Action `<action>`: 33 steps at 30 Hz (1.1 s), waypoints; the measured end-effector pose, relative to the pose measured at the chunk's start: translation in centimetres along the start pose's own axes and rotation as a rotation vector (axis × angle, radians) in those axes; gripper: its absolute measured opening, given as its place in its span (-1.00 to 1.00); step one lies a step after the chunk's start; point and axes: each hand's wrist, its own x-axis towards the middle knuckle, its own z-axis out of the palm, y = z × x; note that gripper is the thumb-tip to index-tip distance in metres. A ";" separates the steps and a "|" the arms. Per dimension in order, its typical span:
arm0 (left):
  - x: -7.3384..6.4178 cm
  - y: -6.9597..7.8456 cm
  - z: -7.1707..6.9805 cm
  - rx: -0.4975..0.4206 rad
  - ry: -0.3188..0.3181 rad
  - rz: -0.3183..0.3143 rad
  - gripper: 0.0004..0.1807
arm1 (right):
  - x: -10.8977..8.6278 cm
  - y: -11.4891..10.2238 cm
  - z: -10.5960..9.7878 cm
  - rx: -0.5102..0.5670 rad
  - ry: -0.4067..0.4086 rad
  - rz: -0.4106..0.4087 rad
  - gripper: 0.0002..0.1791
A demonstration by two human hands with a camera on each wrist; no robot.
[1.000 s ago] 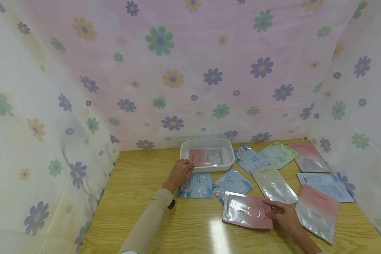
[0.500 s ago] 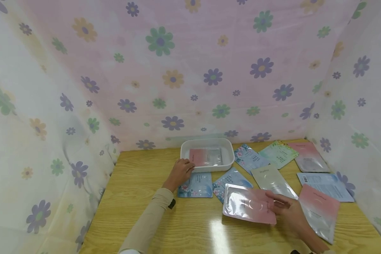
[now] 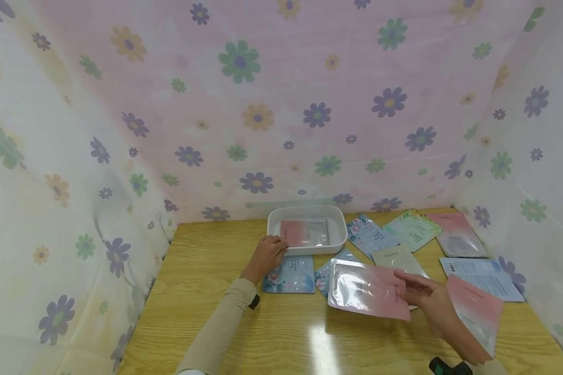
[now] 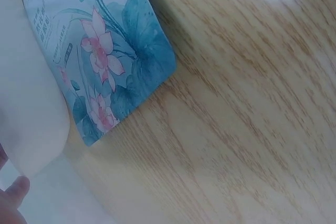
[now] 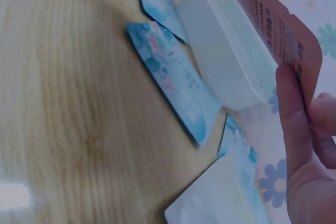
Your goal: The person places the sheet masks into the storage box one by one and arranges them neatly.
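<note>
My right hand pinches the end of a pink-and-silver face mask sachet, raised above the table. In the right wrist view the sachet's printed pink back shows, with the thumb on one face and fingers on the other. My left hand grips the front left rim of a white plastic bin. Inside the bin lies another pink-and-silver sachet. A blue floral sachet lies just in front of the bin, and the left wrist view shows its lotus print close up.
Several more sachets lie right of the bin: blue floral, green, pale gold, pink, a blue one and another pink one. A floral cloth encloses the wooden table behind and at both sides.
My right hand has lifted the pink-and-silver sachet upward and away from me, so it now covers more of the blue and gold sachets behind. The left hand stays on the bin rim.
</note>
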 end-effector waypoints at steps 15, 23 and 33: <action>-0.1 -0.3 0.2 0.048 0.033 0.028 -0.90 | 3.5 -2.7 0.3 -0.092 -0.030 -0.112 -0.56; -0.1 0.0 0.0 0.070 0.034 0.049 -0.90 | 5.8 -3.5 0.7 -0.127 -0.037 -0.070 -0.53; 0.1 -0.2 0.0 0.049 0.039 0.049 -0.91 | 8.7 -4.4 1.4 -0.070 -0.094 -0.076 -0.50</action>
